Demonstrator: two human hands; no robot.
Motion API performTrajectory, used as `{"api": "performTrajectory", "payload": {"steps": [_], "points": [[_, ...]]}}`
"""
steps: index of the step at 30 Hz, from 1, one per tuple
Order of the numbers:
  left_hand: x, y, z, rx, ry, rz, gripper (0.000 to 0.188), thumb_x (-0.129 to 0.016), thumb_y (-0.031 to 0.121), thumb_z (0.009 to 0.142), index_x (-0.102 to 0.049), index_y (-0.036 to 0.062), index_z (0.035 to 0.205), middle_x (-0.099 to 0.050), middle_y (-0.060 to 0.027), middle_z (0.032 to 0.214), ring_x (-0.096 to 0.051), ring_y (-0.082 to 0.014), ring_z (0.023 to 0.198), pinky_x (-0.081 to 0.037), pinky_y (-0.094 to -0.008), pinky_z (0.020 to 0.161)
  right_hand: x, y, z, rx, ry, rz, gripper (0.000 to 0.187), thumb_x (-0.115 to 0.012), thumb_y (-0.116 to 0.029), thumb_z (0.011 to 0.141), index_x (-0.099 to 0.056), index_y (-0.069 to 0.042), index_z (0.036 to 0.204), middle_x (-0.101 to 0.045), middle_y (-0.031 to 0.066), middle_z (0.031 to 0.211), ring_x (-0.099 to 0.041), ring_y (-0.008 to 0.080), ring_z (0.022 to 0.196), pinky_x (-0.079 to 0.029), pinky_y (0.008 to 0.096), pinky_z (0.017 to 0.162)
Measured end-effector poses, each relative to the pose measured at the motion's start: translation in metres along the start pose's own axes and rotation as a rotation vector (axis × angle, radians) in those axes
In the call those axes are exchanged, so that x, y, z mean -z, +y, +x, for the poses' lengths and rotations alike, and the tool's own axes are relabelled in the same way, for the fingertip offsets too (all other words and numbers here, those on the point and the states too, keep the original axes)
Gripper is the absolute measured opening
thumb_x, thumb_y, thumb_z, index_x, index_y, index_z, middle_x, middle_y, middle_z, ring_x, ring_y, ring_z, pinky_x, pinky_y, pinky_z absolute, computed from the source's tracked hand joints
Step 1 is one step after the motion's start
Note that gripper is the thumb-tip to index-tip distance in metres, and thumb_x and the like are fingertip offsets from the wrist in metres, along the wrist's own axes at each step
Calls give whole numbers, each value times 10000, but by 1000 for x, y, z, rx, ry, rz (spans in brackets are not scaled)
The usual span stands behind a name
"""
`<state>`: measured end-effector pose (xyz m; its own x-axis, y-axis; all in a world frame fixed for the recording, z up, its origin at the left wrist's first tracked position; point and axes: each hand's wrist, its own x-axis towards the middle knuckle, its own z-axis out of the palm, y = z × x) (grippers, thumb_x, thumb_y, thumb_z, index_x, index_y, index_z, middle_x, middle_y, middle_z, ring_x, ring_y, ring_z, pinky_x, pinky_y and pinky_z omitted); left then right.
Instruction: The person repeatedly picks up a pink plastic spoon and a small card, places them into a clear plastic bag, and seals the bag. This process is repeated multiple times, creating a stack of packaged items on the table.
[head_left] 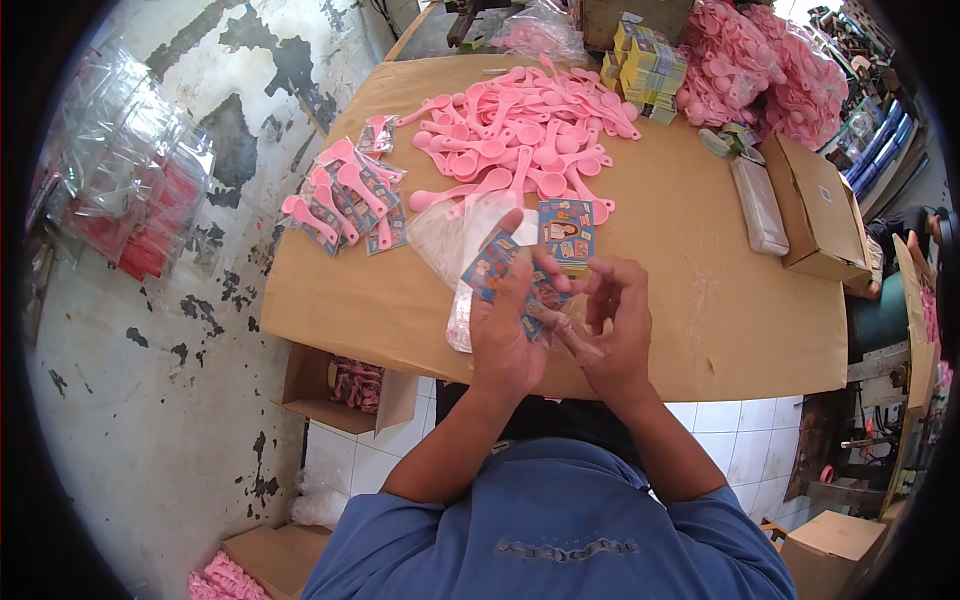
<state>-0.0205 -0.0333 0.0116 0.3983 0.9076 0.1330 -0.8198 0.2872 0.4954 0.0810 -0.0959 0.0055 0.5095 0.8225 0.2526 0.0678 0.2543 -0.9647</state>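
A blue printed card (485, 266) is gripped in my left hand (503, 350), the thumb lying across its face. Close beside it, my right hand (622, 325) has its fingers curled, pinching a thin clear plastic bag (572, 327) at the card's lower right. Just beyond my hands lies a stack of similar blue cards (566, 222). Clear plastic bags (440, 240) are spread to the left of that stack. Farther off, a big heap of pink plastic spoons (520, 125) covers the table's far middle.
Packed pink spoons with blue cards (350, 195) lie at the table's left. Yellow bundled packs (645, 70) and bagged pink spoons (765, 70) stand at the far right. A cardboard box (815, 210) is at the right edge of the brown table (740, 340). A wall (130, 400) rises on the left.
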Motion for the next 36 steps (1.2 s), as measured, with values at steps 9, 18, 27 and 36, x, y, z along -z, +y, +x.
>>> {"api": "performTrajectory", "payload": {"steps": [9,18,27,36], "points": [[28,36,20,-197,201,-6,410,-565,319,1066,-492,86,1395,-551,1,858,-527,-93,758,-487,-283,746,58,-10,70,589,-189,-705,141,-770,-97,860,-684,-30,950,-618,95,844,-636,265,735,-520,352,645],[13,24,-1,-180,97,153,559,-507,355,1085,-340,79,1542,-598,-63,918,-589,-140,783,-552,-376,792,61,62,224,138,-194,-786,240,-716,-202,903,-703,-28,1067,-734,120,989,-704,261,897,-543,384,812],[42,36,13,-301,171,119,604,-528,449,1059,-371,100,1526,-604,-50,949,-598,-151,823,-535,-394,886,79,44,202,179,-113,-456,175,-729,-97,905,-690,28,1022,-705,71,858,-676,119,778,-547,274,679],[30,45,39,-540,169,40,554,-531,492,1045,-441,137,1461,-611,-36,998,-603,-157,872,-513,-407,998,83,-9,29,-118,33,-75,99,-701,-65,949,-614,-20,955,-652,36,855,-626,101,732,-526,258,675]]}}
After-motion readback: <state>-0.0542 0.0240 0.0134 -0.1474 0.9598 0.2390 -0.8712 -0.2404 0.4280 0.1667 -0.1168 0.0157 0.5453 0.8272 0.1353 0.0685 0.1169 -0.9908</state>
